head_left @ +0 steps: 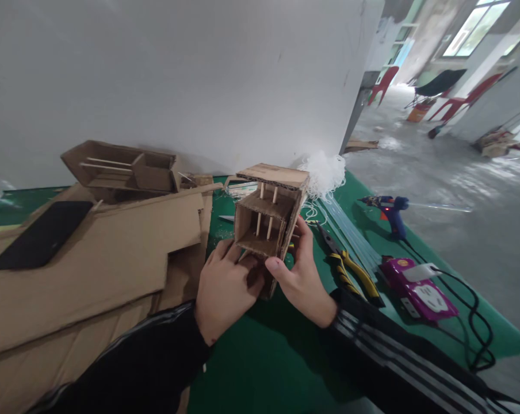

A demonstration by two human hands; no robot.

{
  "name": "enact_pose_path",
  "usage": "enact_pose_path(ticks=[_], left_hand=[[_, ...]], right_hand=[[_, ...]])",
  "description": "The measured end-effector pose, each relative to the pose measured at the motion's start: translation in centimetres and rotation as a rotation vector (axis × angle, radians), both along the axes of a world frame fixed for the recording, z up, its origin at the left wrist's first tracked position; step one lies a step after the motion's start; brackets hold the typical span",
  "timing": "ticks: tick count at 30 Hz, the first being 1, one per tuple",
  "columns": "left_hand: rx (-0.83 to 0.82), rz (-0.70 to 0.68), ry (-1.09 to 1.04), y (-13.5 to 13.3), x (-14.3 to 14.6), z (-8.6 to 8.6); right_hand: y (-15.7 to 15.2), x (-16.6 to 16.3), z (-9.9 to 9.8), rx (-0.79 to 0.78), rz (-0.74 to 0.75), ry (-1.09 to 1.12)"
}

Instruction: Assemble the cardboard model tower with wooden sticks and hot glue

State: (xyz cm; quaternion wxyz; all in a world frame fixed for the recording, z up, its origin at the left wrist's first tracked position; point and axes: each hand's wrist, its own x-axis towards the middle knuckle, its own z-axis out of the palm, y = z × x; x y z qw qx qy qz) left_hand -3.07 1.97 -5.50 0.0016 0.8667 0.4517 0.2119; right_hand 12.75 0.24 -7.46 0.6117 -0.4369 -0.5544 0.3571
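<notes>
A small cardboard box (260, 204) with inner shelves and thin wooden sticks running through it stands tilted in front of me. My right hand (303, 276) grips its right side, thumb on the near edge and fingers behind the panel. At the lower left of the box is my left hand (229, 287), its fingers curled in at the bottom compartment. Whether those fingertips pinch a small part or the cardboard itself is hidden. A pair of long-nose pliers (346, 261) with yellow and black handles lies just right of my right hand.
On the left, cut cardboard sheets (113, 253) carry a black phone (42, 234) and a second cardboard box (122, 167). Rightward are clear glue sticks (350, 221), a blue glue gun (389, 210), a purple power strip (419, 290) with a black cable, and white string (327, 172) by the wall.
</notes>
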Motion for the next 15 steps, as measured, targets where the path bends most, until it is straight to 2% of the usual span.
enact_pose_path(ticks=[8, 15], left_hand=[[-0.006, -0.033, 0.035, 0.06, 0.00, -0.23], [0.037, -0.041, -0.019, 0.14, 0.05, -0.51]], right_hand=[[0.05, -0.09, -0.01, -0.013, 0.023, 0.031], [0.14, -0.13, -0.10, 0.000, 0.015, 0.019]])
